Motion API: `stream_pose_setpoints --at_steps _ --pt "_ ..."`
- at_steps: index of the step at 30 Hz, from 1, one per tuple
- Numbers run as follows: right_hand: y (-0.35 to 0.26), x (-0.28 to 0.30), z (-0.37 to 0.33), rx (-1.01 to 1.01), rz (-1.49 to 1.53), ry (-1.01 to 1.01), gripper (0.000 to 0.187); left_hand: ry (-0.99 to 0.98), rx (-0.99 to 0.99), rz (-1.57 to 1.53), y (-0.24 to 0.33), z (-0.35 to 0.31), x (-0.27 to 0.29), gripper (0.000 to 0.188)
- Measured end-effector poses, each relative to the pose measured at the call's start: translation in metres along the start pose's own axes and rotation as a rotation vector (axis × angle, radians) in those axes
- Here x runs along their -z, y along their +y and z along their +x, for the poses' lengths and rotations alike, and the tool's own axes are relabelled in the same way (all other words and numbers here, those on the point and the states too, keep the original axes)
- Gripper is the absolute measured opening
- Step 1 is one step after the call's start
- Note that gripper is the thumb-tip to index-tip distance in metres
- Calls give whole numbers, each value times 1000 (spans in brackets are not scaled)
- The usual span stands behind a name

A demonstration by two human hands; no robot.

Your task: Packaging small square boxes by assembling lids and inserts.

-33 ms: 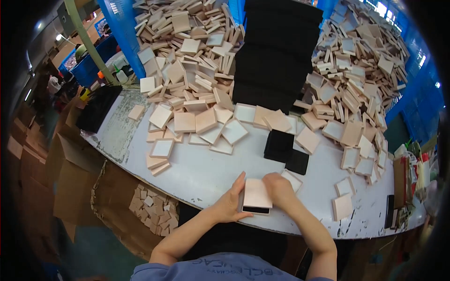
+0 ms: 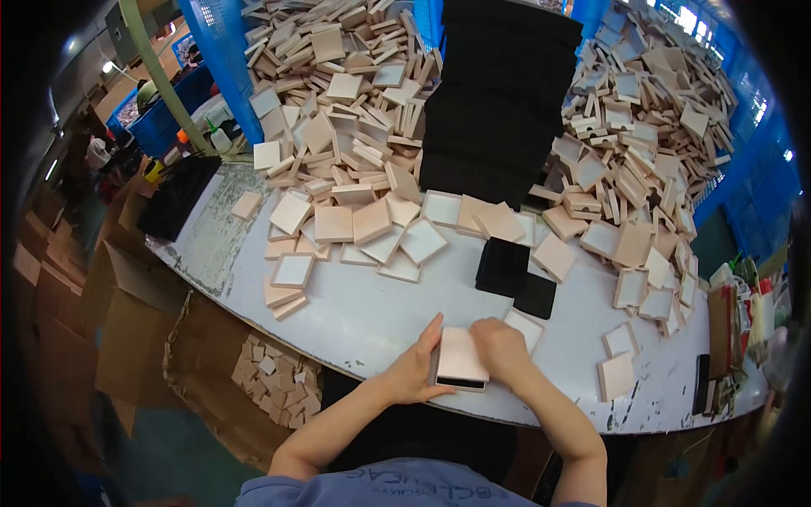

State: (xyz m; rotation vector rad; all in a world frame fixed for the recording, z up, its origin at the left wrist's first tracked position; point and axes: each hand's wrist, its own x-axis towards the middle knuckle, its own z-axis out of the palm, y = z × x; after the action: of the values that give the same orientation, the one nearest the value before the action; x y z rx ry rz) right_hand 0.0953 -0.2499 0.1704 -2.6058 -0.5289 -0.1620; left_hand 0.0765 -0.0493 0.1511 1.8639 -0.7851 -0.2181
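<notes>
So, standing off to the side here, the thing to watch is the pale pink box (image 2: 461, 352), right at the near edge of the white table (image 2: 389, 314), in front of the person's body. The left hand (image 2: 411, 370) has it cradled along the left side, digits spread from the far corner round to the near one. The right hand (image 2: 502, 346) is curled against its right side, but the fingertips are tucked out of sight — can't tell if they're pinching or just pressing. Can't tell either whether the box sits on the table or is lifted a touch. A dark strip (image 2: 461, 383) shows in the gap along its near side.

Handling-wise, I'd guess it's light and fairly stiff, maybe cardboard, with smooth faces that could slip a bit and corners that'd dent if squeezed. Best hold is probably by opposite side walls — not pushing on the middle of the top.

Just beyond the right hand there's a white-lined tray (image 2: 526, 329), partly hidden by it, then two black pieces (image 2: 503, 264), with a tall black stack (image 2: 505, 101) further back.
</notes>
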Motion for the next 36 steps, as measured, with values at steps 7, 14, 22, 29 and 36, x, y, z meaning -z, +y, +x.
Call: stream_pose_setpoints --at_steps 7,14,22,29,36 --pt "-29 14 -28 141 -26 -38 56 -47 -146 361 5 -1 3 89" --pt "-22 0 -32 100 -47 -74 75 -125 -98 696 14 1 13 88" --pt "15 47 13 109 -24 464 49 508 81 677 -41 72 104 37" --pt "51 35 53 141 -209 413 13 435 122 583 -52 76 117 14" --pt "47 42 55 140 -212 366 6 197 -346 541 46 15 44 18"
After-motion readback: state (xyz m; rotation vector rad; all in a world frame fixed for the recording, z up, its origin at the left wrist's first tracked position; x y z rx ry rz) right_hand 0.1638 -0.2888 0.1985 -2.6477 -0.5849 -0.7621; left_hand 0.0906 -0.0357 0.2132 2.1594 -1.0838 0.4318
